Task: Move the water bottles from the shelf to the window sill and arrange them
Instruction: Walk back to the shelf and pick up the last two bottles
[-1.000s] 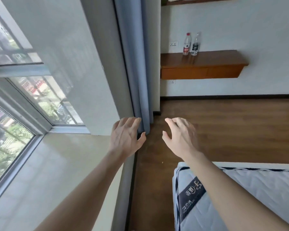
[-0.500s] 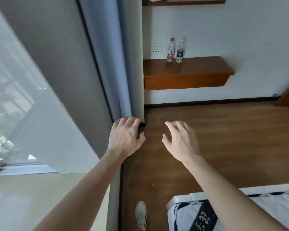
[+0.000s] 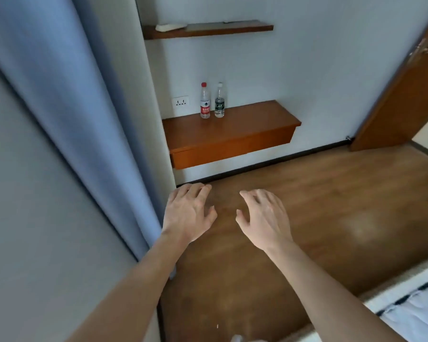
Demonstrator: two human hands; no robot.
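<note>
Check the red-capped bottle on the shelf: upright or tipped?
Upright. The red-capped bottle stands on its base on the shelf, cap up.

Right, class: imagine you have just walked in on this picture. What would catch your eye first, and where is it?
First, two bare hands, the left hand and right hand, held out empty in the middle. Next, the red-capped bottle and dark-labelled bottle stand side by side on the brown shelf at the far wall. A blue curtain fills the left side.
</note>
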